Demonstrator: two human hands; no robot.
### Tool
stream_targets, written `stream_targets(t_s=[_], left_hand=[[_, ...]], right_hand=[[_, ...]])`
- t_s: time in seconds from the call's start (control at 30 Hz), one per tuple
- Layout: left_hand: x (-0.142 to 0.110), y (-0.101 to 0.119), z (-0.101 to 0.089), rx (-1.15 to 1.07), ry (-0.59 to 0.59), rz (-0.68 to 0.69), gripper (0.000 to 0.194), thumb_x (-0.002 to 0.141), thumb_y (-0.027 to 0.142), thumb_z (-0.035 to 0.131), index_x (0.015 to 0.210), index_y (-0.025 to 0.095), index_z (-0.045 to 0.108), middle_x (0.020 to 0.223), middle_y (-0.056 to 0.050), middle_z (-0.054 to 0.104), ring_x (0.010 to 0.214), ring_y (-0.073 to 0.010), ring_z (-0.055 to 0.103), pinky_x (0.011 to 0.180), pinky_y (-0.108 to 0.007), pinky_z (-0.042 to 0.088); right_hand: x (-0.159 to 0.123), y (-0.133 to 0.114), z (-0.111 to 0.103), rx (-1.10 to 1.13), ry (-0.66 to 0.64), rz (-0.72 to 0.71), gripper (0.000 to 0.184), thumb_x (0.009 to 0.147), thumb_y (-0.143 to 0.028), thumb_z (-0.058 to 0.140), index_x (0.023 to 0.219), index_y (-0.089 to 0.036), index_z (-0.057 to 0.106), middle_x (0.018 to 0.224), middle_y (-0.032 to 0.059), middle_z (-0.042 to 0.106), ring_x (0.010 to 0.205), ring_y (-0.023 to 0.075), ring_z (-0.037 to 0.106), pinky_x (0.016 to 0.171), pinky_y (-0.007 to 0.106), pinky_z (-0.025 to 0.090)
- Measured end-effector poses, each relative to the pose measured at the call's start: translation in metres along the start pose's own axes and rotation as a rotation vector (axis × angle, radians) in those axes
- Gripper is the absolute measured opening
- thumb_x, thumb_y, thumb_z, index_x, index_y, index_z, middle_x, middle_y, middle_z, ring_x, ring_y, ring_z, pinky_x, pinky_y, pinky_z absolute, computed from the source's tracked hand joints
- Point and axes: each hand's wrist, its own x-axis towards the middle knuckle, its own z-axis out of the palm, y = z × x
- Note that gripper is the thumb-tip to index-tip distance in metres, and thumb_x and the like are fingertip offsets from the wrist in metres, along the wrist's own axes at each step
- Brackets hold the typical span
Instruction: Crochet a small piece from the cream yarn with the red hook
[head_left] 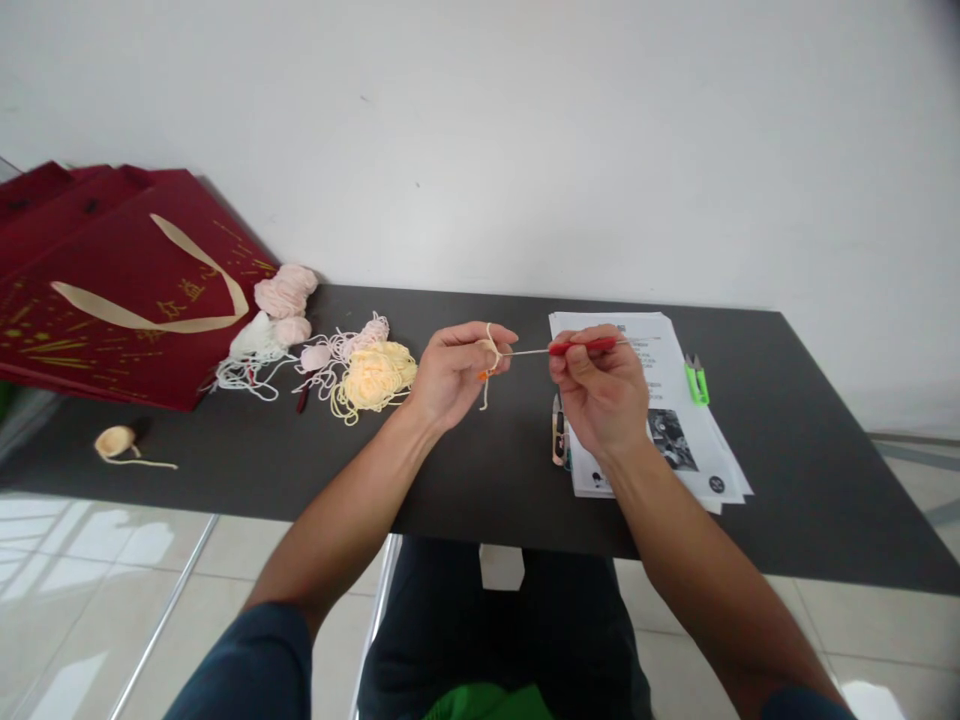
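Note:
Above the dark table, my left hand (459,368) pinches a loop of cream yarn (491,352), whose short tail hangs below the fingers. A bit of orange shows by the fingertips, too small to name. My right hand (604,385) grips the red handle of a crochet hook (581,346). The hook's thin metal shaft points left and its tip meets the yarn at my left fingers; whether it passes through the loop I cannot make out. Printed sheets (675,380) lie beneath my right hand. A ball of yellow yarn (379,375) rests left of my left hand.
Dark red gift bags (127,280) lean at the table's left. Beside them are pink yarn (286,290) and white yarn (255,340). A small cream crocheted piece (116,441) lies front left. Green thread snips (696,380) and beige snips (558,432) lie by the papers. A wall stands behind.

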Motion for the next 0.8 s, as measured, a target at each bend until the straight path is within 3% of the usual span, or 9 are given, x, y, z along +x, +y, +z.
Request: stream_targets(t_s=[0.13,0.27,0.5,0.67,0.8], left_hand=[[0.000,-0.005,-0.001,0.089,0.051,0.061,0.015,0.071,0.016,0.086,0.085,0.021,0.084,0.078,-0.003,0.077,0.075,-0.0125,0.068,0.075,-0.027,0.049],[-0.001,-0.012,0.001,0.196,0.116,0.073,0.018,0.071,0.021,0.090,0.087,0.021,0.084,0.082,-0.003,0.079,0.074,-0.0119,0.068,0.075,-0.026,0.051],[-0.001,-0.017,0.006,0.215,0.204,0.105,0.017,0.070,0.021,0.089,0.086,0.020,0.083,0.080,-0.003,0.079,0.074,-0.0125,0.070,0.077,-0.027,0.054],[-0.003,-0.018,0.009,0.277,0.200,0.136,0.031,0.071,0.021,0.087,0.102,0.022,0.083,0.078,0.000,0.077,0.069,-0.0108,0.066,0.072,-0.025,0.052],[-0.006,-0.018,0.010,0.438,0.238,0.188,0.016,0.077,0.022,0.081,0.093,0.021,0.084,0.085,-0.004,0.078,0.075,-0.0140,0.067,0.072,-0.027,0.052]], right_hand=[[0.000,0.004,0.004,0.086,0.064,0.138,0.019,0.077,-0.028,0.092,0.086,-0.023,0.076,0.087,-0.0029,0.081,0.071,0.0039,0.073,0.068,0.010,0.061],[-0.003,0.010,0.008,0.076,0.096,0.163,0.020,0.077,-0.031,0.091,0.089,-0.023,0.076,0.089,-0.0030,0.082,0.075,0.0063,0.077,0.074,0.013,0.066],[-0.002,0.017,0.007,0.070,0.111,0.158,0.022,0.078,-0.033,0.091,0.090,-0.023,0.075,0.088,-0.0028,0.083,0.076,0.0074,0.079,0.076,0.013,0.067],[-0.003,0.017,0.007,0.070,0.131,0.165,0.020,0.080,-0.032,0.089,0.090,-0.023,0.074,0.089,-0.0026,0.083,0.074,0.0076,0.078,0.076,0.015,0.068],[-0.004,0.016,0.008,0.084,0.122,0.148,0.020,0.080,-0.032,0.089,0.089,-0.024,0.074,0.088,-0.0038,0.082,0.071,0.0063,0.077,0.074,0.014,0.067]])
